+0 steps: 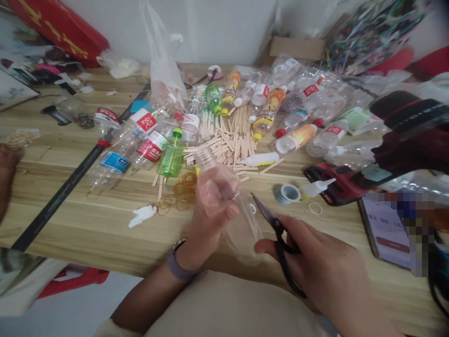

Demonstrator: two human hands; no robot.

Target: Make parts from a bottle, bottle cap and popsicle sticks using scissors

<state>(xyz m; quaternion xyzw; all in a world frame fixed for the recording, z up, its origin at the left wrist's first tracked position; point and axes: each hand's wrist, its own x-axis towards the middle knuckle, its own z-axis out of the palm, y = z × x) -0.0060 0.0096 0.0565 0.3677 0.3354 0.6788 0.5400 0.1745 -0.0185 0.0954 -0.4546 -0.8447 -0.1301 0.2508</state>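
Observation:
My left hand (206, 220) is wrapped round a clear plastic bottle (242, 229), tilted with its open neck up and to the left. No label shows on this bottle. My right hand (315, 252) grips black-handled scissors (280, 234), whose blades point up and to the left beside the bottle. The blades look nearly closed, and my right thumb is close to the bottle's lower end. Behind the bottle lie yellow rubber bands (180, 192) and a pile of wooden sticks (231, 145). A green bottle (171, 154) stands left of it.
Several plastic bottles (294, 112) crowd the back right. A power drill (396, 140), a phone (386, 231), a small tape roll (288, 193) and a glue bottle (317, 187) lie right. A dark strip (66, 192) divides the table at left, where another person's hand (9, 173) shows.

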